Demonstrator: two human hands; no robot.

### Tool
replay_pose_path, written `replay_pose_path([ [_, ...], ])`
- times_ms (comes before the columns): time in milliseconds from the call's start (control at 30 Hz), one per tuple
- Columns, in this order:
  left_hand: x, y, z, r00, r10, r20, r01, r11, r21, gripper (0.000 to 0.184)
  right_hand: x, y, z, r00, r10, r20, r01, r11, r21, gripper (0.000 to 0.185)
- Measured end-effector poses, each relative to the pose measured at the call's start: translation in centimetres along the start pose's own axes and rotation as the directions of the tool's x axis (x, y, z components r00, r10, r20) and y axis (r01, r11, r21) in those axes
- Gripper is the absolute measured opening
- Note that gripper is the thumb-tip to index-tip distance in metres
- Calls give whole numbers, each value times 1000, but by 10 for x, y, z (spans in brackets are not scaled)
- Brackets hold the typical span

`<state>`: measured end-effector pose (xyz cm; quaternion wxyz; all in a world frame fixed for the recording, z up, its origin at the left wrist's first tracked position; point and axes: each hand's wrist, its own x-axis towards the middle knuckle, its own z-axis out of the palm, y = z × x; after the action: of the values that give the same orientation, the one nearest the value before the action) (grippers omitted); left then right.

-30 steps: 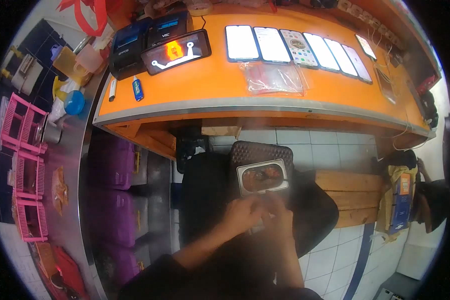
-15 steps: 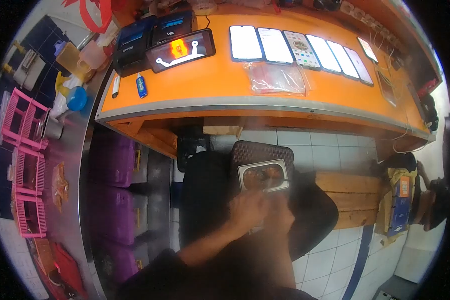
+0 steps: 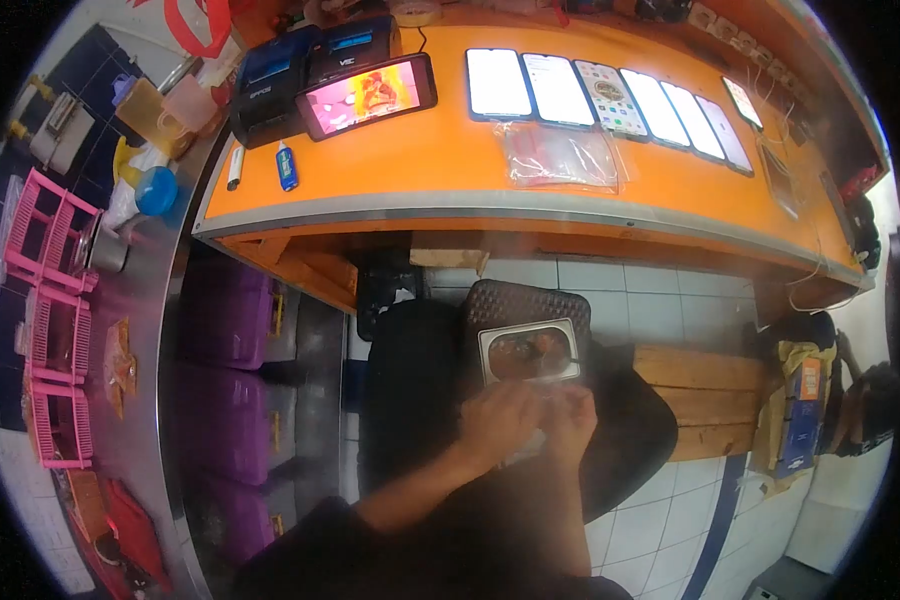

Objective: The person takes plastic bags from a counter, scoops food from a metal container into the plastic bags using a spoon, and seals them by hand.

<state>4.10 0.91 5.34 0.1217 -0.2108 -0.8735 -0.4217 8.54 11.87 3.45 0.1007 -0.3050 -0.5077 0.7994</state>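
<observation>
My left hand [image 3: 500, 422] and my right hand [image 3: 570, 422] are close together over my lap, fingers curled and closed. Something small and pale, perhaps clear plastic, shows between the fingertips; haze and blur keep me from making it out. Just beyond the hands sits a rectangular metal pan [image 3: 485, 352] holding reddish-brown food [image 3: 515, 350] in sauce. A handle seems to rest at the pan's right side. Beneath the pan is a dark brown woven-pattern stool [image 3: 505, 297].
Ahead, an orange counter [image 3: 390, 175] bears several lit phones [image 3: 560, 90], a clear plastic bag [image 3: 560, 160], a tilted phone playing video [image 3: 370, 97], black printers [image 3: 270, 85] and a glue tube [image 3: 287, 168]. Purple drawers [image 3: 235, 415] stand left; a wooden bench [image 3: 695, 400] stands right.
My right hand has turned and its fingers have come up beside the left fingertips, near the pan's front edge. The picture on the tilted phone differs.
</observation>
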Motion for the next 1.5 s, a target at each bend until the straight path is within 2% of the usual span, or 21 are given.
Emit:
replay_pose_path([
  [67,0,1,3,998,-51,-24,52,998,19,7,0,1,10,927,-372,-49,352,906,-235,15],
  [167,10,3,-3,993,-75,-95,79,996,44,10,-3,-5,13,862,-506,10,448,754,-481,12],
  [433,5,-4,-8,998,-24,-51,22,999,-41,9,-5,0,10,812,-577,88,462,545,-700,15],
  [467,6,-5,-7,981,-191,32,193,943,-271,11,-5,2,8,805,-576,146,460,449,-766,15],
  [500,9,-5,-8,932,-330,149,361,807,-468,12,-6,2,10,806,-573,148,460,449,-766,15],
  [533,12,-6,-10,931,-335,148,364,806,-467,12,-8,0,14,815,-563,136,455,476,-753,14],
  [600,20,-8,-15,666,-557,497,711,272,-649,12,-8,-5,19,824,-552,131,454,503,-736,13],
  [633,19,-10,-14,666,-560,493,710,273,-649,12,-8,-8,21,824,-549,139,488,564,-666,11],
  [700,16,-16,-10,615,-469,634,639,-174,-749,11,-6,-7,21,825,-546,144,515,624,-587,8],
  [767,14,-20,-8,626,-461,629,690,-49,-722,10,0,2,17,976,-216,-27,205,954,-217,4],
  [800,14,-19,-8,636,-451,626,726,75,-683,10,2,3,16,976,-216,-26,205,954,-218,4],
  [833,15,-19,-8,635,-454,626,726,72,-684,10,4,3,16,996,-47,-75,50,998,28,4],
  [867,16,-19,-8,635,-445,632,757,191,-625,10,5,4,15,988,129,-81,-102,955,277,3],
  [900,19,-18,-9,634,-437,639,772,309,-555,10,7,6,11,988,131,-79,-104,956,276,3],
  [967,22,-15,-11,638,-407,654,770,303,-562,10,8,12,-2,944,258,207,-331,732,596,6],
  [1033,21,-16,-12,642,-380,666,767,297,-569,11,6,12,-7,933,228,279,-352,743,569,10],
  [1100,14,-22,-10,564,-286,775,787,-97,-609,13,5,14,-7,917,197,347,-368,756,542,14],
  [1333,14,-25,-22,489,-167,856,838,-183,-514,16,4,9,-14,904,306,299,-412,812,412,21],
  [1400,16,-30,-28,642,-44,766,757,193,-624,16,5,4,-14,910,294,294,-397,825,403,20],
  [1433,13,-35,-23,641,-45,766,758,193,-623,16,7,0,-10,942,232,242,-302,899,316,17],
  [1500,10,-43,-9,729,-325,603,631,660,-408,15,5,-11,-2,966,122,230,-159,976,149,27],
])
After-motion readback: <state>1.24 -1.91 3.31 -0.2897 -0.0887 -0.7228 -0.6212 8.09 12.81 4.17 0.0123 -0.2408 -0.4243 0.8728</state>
